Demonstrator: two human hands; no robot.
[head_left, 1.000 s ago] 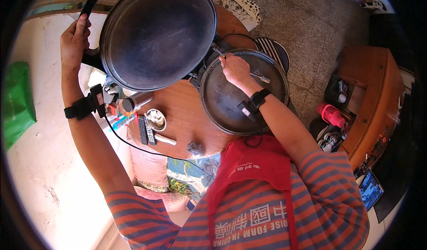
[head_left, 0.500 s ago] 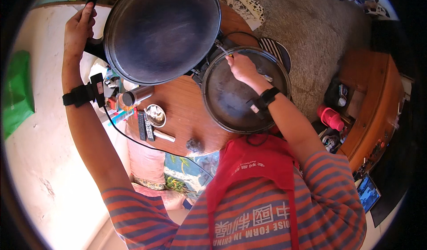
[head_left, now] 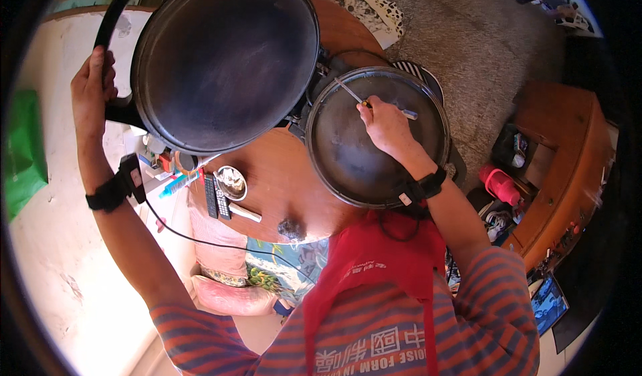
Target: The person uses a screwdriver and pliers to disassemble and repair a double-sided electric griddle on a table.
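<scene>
A black electric griddle stands on the round wooden table, its two round plates joined by a hinge (head_left: 324, 71). The upper plate (head_left: 227, 61) is raised to the left, dark cooking face showing. My left hand (head_left: 92, 88) is closed round its big loop handle (head_left: 115, 31). Over the lower plate (head_left: 341, 142), my right hand (head_left: 389, 127) grips a screwdriver (head_left: 349, 91). Its thin metal shaft points toward the hinge, and the tip appears over the plate's far left rim, apart from the hinge. The handle's bluish end sticks out beyond my right hand.
On the wooden table (head_left: 267, 168) are two remote controls (head_left: 221, 199), a bowl of crumpled bits (head_left: 231, 182) and a dark scouring pad (head_left: 290, 229). A cable runs from my left wrist band (head_left: 110, 194). At right stand a wooden cabinet (head_left: 568, 155) and a pink bottle (head_left: 500, 183).
The raised plate and my left hand have shifted left and nearer. My right hand has drawn the screwdriver back from the hinge, so more of its shaft and handle shows.
</scene>
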